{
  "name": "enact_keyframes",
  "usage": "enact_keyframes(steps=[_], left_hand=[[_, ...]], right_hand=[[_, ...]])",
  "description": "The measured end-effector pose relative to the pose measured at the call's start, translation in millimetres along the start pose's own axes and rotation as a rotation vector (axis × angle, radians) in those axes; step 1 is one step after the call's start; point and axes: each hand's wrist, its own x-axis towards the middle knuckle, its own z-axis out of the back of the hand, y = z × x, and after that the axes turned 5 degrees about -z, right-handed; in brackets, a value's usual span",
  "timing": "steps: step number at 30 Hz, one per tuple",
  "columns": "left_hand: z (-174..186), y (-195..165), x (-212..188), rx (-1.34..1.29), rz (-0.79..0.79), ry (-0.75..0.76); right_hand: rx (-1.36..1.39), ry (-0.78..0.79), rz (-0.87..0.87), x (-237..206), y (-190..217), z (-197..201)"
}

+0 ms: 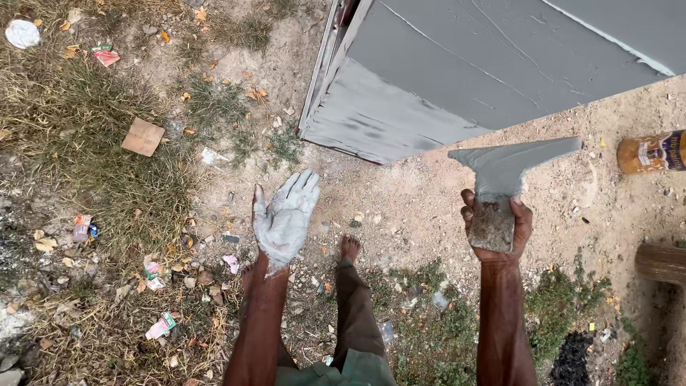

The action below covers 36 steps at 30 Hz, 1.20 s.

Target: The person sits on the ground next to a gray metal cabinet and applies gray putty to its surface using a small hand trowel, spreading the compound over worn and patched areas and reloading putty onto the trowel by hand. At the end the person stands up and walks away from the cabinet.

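We hold one scraper (504,182) in our right hand (495,230), which is clenched around its handle; the wide blade points up and away from us and is coated in grey paste. The blade hangs over bare dirt, just below the lower edge of one large grey panel (457,78) that lies tilted on the ground and is smeared with the same grey coat. Our left hand (286,214) grasps nothing: it is spread flat, palm up, five fingers apart, and covered in grey paste from the fingertips to the wrist. The two hands are well apart, the left one over dirt near the panel's lower corner. Between our two forearms we see one leg in brown trousers (355,314) and one bare foot (349,248) on the ground. At the right edge lies one yellow-brown can (650,152) on its side, and below it one brown wooden piece (661,263) juts into view. On the grass at the left we count one square of cardboard (143,136), one white crumpled scrap (23,33) in the far corner, and several small wrappers scattered about.
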Motion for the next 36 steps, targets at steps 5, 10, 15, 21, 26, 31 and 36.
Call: enact_keyframes(steps=[5,10,15,21,26,31,36], left_hand=[[106,-43,-48,0.065,-0.070,-0.186],[178,-53,-106,-0.006,-0.208,-0.060],[195,-86,-155,0.164,-0.163,-0.419],[205,-113,-167,0.266,-0.168,-0.434],[205,-129,-170,0.274,-0.193,-0.435],[205,-118,-162,0.346,-0.135,-0.543],[205,-91,-132,0.275,-0.134,-0.454]], right_hand=[[-2.102,0.064,0.917,67,64,-164],[-3.029,0.138,1.144,141,46,-232],[-3.162,0.175,1.434,169,38,-235],[-3.170,0.129,1.198,177,32,-227],[-3.166,0.180,1.356,178,25,-234],[-3.196,0.171,1.367,180,21,-228],[-3.185,0.167,1.400,167,39,-221]])
